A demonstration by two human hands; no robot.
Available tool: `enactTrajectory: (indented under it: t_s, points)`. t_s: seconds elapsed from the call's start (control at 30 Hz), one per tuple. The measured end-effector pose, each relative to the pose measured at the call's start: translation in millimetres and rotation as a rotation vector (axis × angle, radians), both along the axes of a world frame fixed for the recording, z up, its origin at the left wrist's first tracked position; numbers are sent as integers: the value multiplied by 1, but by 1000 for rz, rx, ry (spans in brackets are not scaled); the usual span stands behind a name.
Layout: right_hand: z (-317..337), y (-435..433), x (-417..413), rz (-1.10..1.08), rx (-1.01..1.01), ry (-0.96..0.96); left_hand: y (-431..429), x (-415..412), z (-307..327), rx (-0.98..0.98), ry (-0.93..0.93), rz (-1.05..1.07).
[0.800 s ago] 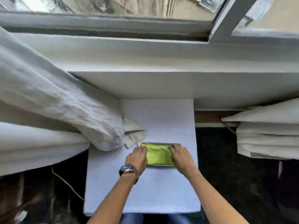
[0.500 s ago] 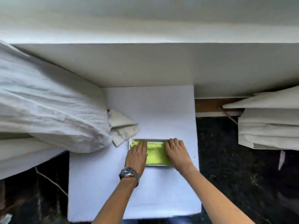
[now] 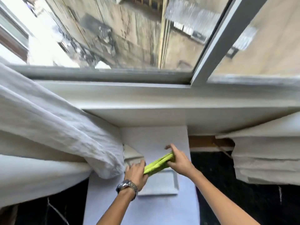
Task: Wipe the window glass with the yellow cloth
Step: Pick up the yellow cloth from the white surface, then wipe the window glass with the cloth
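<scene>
1 yellow cloth (image 3: 158, 164) | 2 hands: left (image 3: 136, 173), right (image 3: 177, 160) grip its ends | 1 tray (image 3: 162, 184)

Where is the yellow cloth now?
In the head view, low centre: the yellow cloth is held between the left hand and right hand, above the white tray.

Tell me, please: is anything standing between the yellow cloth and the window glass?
Nothing visible does. Both hands, left hand and right hand, hold the yellow cloth above the white tray; the window glass lies open beyond the sill.
</scene>
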State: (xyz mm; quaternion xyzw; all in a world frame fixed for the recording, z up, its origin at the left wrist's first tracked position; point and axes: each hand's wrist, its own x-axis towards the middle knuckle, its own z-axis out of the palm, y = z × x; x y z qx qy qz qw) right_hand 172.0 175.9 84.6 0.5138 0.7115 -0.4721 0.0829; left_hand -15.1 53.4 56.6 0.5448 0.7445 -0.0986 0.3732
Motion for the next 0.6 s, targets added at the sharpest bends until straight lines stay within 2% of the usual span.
enactTrajectory:
  t_s: [0.07, 0.17, 0.27, 0.33, 0.4, 0.47, 0.53, 0.6]
  points:
    - [78, 39, -19, -139, 145, 184, 26, -18, 68, 126, -114, 86]
    - [214, 97, -60, -276, 477, 431, 77, -37, 182, 451, -272, 214]
    - [383, 131, -101, -256, 816, 622, 131, -50, 321, 853, -415, 296]
    - [490, 142, -123, -169, 1142, 693, 164, -57, 410, 1127, -461, 287]
    - [590, 149, -138, -102, 1435, 763, 189, -64, 501, 1365, -434, 239]
    - [682, 157, -150, -49, 1655, 776, 208, -70, 584, 1565, -329, 172]
    - [764, 161, -162, -45, 1783, 742, 220, -80, 663, 1711, -194, 68]
    - [829, 166, -173, -63, 1844, 692, 225, -92, 730, 1754, -49, -20]
